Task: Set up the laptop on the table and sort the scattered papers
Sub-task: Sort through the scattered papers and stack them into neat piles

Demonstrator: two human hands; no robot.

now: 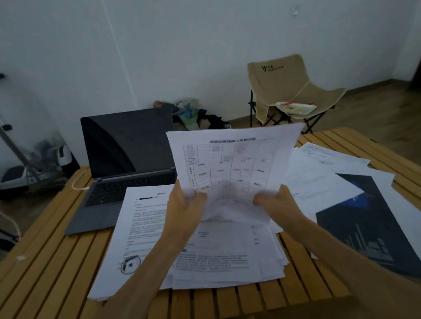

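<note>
White sheet (232,162) up in both our hands, left (183,210) and right (279,204) fingers pinching it. Laptop (126,166) open on surface (49,275), papers (225,254) beside.

Bearing everything: slatted wooden table (49,282). Sitting open at its far left: laptop (120,182), white cable (78,185) lying beside the hinge. Spreading across the middle and right: loose papers (213,258), overlapping, one sheet covering the laptop's near corner. Lying at the right edge: dark printed sheet (362,225).
</note>
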